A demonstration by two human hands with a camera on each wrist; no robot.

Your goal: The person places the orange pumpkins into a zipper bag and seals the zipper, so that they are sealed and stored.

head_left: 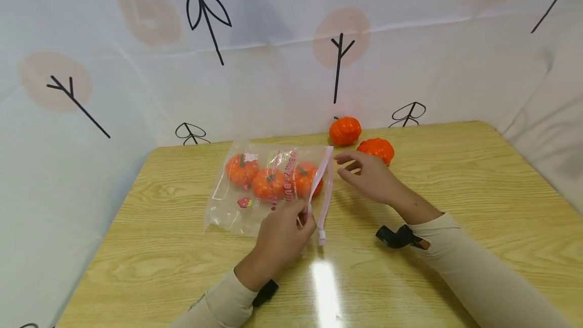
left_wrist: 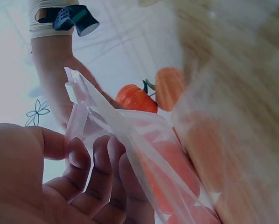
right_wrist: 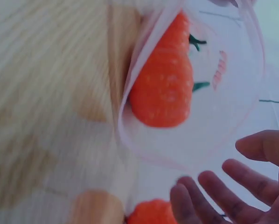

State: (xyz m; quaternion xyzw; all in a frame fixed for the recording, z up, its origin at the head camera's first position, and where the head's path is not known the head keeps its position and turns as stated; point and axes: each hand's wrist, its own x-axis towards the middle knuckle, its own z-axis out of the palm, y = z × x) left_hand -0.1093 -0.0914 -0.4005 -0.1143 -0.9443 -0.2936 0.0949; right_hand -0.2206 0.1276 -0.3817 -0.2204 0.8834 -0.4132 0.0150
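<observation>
A clear zip bag (head_left: 230,211) with pink print lies on the table, its pink-edged mouth facing right and parted. Inside it are three toy pumpkins, orange with green stems; one pumpkin (head_left: 241,170) lies at the far left. My left hand (head_left: 283,234) pinches the near edge of the mouth, and the left wrist view shows thumb and fingers on the plastic. By the far end of the mouth, my right hand (head_left: 371,176) holds nothing, its fingers spread loosely in the right wrist view (right_wrist: 228,196). Just beyond it sits a ribbed orange pumpkin (head_left: 376,149), partly hidden by the hand.
Another orange pumpkin (head_left: 345,131) stands at the table's back edge. The bag's white slider (head_left: 322,235) is at the near end of the mouth. Behind the wooden table (head_left: 159,247) hangs a white cloth (head_left: 273,85) with plant drawings.
</observation>
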